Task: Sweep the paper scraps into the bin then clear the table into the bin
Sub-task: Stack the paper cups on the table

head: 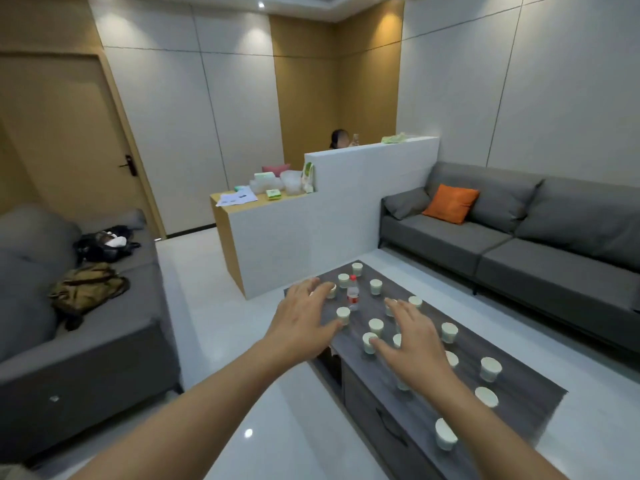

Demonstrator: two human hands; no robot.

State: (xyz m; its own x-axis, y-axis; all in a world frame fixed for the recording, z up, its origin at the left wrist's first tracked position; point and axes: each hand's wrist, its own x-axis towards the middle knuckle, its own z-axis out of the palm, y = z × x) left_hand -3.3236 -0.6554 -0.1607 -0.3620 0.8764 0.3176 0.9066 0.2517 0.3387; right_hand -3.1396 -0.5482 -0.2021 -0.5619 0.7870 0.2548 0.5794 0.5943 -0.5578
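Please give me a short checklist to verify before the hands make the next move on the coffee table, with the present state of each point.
1. Both hands free: ok. The left hand and the right hand are open and hold nothing.
2. Bin located: not ok. No bin shows in this view.
3. Paper scraps located: cannot tell. None is plainly visible on the coffee table.
4. Items to clear in sight: ok. Many paper cups stand on the table.
5. Water bottle stable: ok. It stands upright among the cups, between the hands.
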